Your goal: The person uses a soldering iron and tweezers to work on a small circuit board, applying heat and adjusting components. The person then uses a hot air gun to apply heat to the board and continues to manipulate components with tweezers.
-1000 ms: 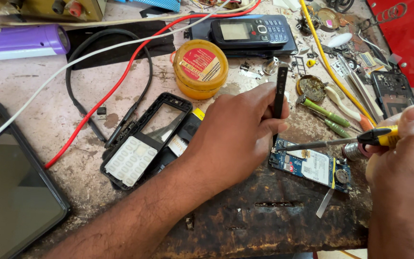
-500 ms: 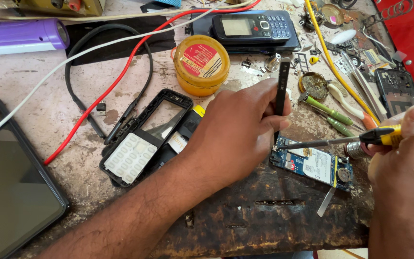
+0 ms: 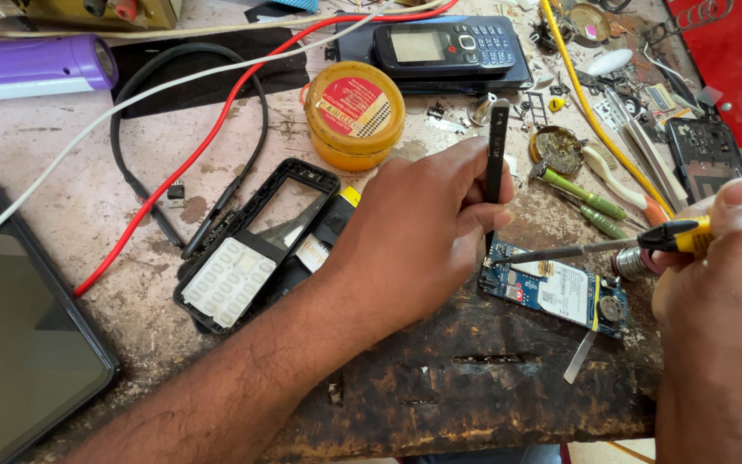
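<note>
My left hand (image 3: 418, 236) grips black tweezers (image 3: 495, 159) upright, with their tips down on the left end of a blue phone circuit board (image 3: 556, 292). That board lies on a dark, charred wooden block (image 3: 465, 378). My right hand (image 3: 723, 283) holds a soldering iron (image 3: 620, 247) with a yellow and black handle. Its metal tip reaches left to the same corner of the board, beside the tweezer tips. A black phone front housing with a white keypad (image 3: 246, 249) lies just left of my left hand.
A yellow tin of flux (image 3: 354, 112) and a dark keypad phone (image 3: 448, 47) sit behind my hands. Red, white and black cables (image 3: 173, 163) cross the bench on the left, near a purple torch (image 3: 32, 64) and a dark tablet (image 3: 19, 344). Screwdrivers, brushes and small parts (image 3: 599, 185) crowd the right.
Both hands stay on the board; the soldering tip and tweezers hold nearly the same spot. The view has shifted slightly.
</note>
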